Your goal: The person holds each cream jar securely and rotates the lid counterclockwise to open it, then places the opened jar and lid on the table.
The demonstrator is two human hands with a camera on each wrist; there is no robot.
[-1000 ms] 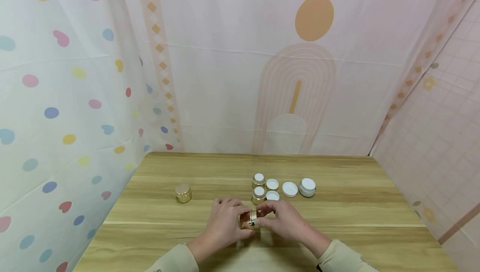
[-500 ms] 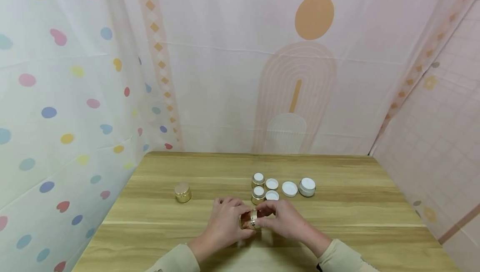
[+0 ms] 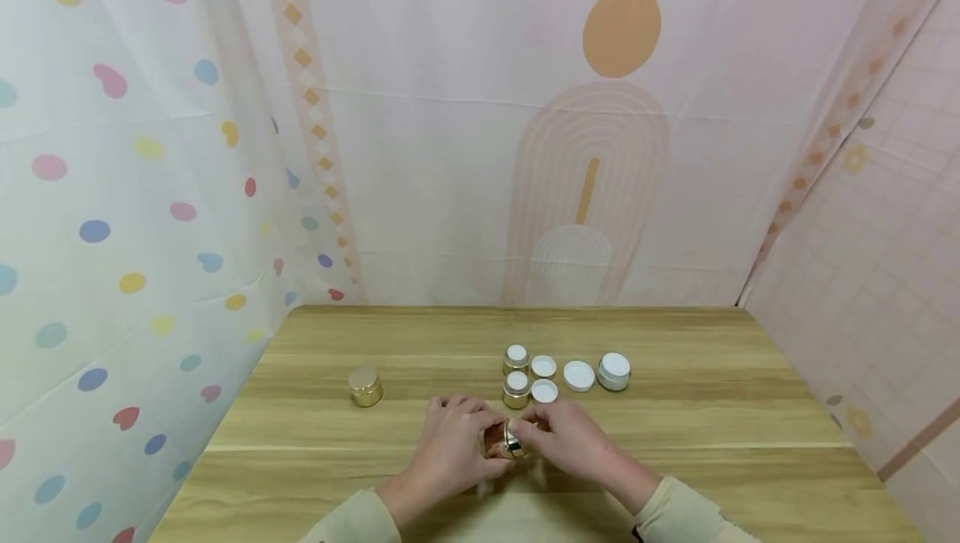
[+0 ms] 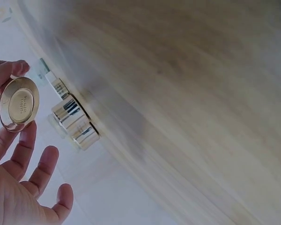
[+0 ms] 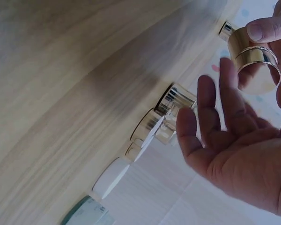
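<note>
Held just above the table in the head view is a small gold cosmetic jar, lying sideways between both hands. My left hand grips its body from the left. At the jar's right end, my right hand pinches the shiny gold lid with thumb and fingers. The left wrist view shows the round jar base with small embossed print. In the right wrist view, a thin seam crosses the gold jar, and the right hand's outer fingers are spread away from it.
A lidded gold jar stands at the left. Beyond my hands are two gold jars with white discs on top, beside two upturned white-lined lids. Farther right lie a larger upturned lid and a white-topped glass jar.
My right thumb has shifted up across the lid, and the lid's gold rim appears turned. My left hand stays around the jar, and the jars on the table keep their places.
</note>
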